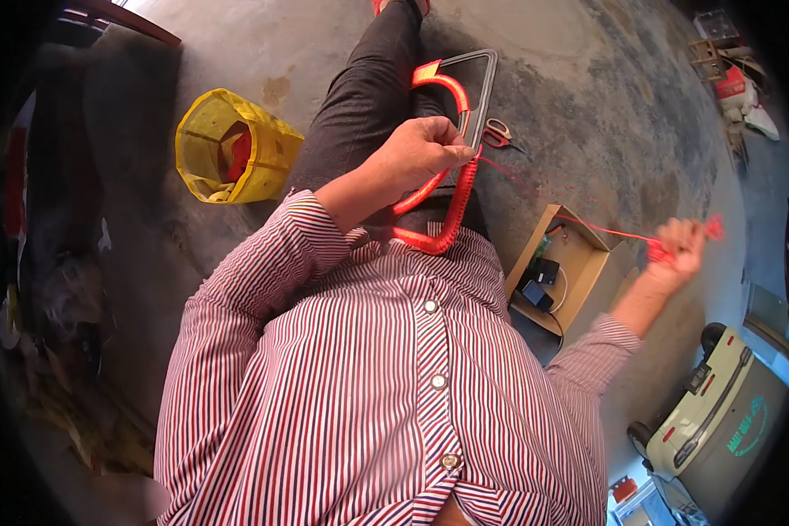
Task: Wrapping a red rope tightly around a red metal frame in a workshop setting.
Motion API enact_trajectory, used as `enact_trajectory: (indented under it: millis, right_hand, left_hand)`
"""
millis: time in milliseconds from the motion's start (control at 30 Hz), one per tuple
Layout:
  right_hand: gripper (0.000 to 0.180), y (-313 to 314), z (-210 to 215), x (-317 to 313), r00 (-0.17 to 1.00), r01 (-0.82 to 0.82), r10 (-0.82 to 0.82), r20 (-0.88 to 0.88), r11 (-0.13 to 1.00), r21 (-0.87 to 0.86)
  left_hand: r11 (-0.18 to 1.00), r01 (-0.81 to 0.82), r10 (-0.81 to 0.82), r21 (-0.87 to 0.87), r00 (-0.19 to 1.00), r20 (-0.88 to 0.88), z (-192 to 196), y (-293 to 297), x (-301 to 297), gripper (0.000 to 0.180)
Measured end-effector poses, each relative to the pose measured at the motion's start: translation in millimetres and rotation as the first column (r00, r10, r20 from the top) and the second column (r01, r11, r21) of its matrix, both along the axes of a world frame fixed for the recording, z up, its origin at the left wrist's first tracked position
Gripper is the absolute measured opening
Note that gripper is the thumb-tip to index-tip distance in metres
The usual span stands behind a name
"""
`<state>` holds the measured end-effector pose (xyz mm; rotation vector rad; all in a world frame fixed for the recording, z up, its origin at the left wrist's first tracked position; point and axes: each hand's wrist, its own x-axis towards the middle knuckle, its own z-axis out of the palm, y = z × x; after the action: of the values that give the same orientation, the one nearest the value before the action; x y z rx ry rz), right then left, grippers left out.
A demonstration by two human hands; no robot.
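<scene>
A grey metal wire frame point(489, 83) with rounded corners lies across my lap, its near part wrapped closely in red cord point(461, 206). My left hand point(422, 156) pinches the frame, thumb and finger closed where the wrapping ends. From there a strand of red cord point(614, 231) stretches right to my right hand point(678, 252). That hand is raised out to the side, fingers closed round a bunch of the cord, a loose tuft showing beyond it. A wider red band point(428, 74) covers a far corner of the frame.
Red-handled scissors point(498, 133) lie on the concrete floor beyond the frame. An open cardboard box point(579, 276) holding small dark devices stands by my right side. A yellow bucket-like container point(276, 140) with red stuff inside is at left. A suitcase point(719, 412) sits at the lower right.
</scene>
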<state>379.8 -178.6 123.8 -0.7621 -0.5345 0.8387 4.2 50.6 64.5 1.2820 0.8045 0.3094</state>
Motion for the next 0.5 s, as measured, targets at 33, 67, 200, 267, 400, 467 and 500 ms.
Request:
enact_trajectory:
  millis: [33, 67, 200, 267, 400, 467, 500]
  right_hand:
    - [0.031, 24, -8, -41, 0.989, 0.061, -0.082, -0.126, 0.985, -0.164]
    - [0.029, 49, -27, -77, 0.989, 0.048, -0.085, -0.122, 0.961, -0.274]
    - [0.024, 96, -86, -179, 0.971, -0.173, 0.232, 0.057, 0.847, -0.503]
    - [0.024, 109, -90, -209, 0.934, -0.328, 0.346, -0.088, 0.737, -0.591]
    - [0.022, 117, -86, -194, 0.952, -0.225, 0.304, 0.034, 0.77, -0.597]
    - [0.017, 121, -68, -168, 0.973, -0.123, 0.201, 0.114, 0.867, -0.483]
    - [0.015, 120, -58, -150, 0.989, -0.11, 0.141, 0.047, 0.911, -0.398]
  left_hand:
    - [1.0, -0.001, 0.001, 0.0, 1.0, -0.008, -6, -1, 0, 0.014]
    - [0.998, -0.031, 0.034, 0.045, 0.998, -0.045, -10, -1, -4, 0.016]
    - [0.929, -0.021, 0.108, 0.368, 0.971, -0.215, -34, -5, 2, 0.037]
    - [0.956, -0.031, 0.094, 0.292, 0.975, -0.203, -47, -7, 3, 0.045]
    - [0.995, -0.069, 0.059, -0.07, 0.99, -0.131, -36, -13, 11, 0.049]
    - [0.925, -0.103, 0.106, -0.365, 0.994, -0.012, -32, -19, 10, 0.033]
    - [0.924, -0.097, 0.101, -0.369, 0.995, -0.007, -33, -19, 11, 0.033]
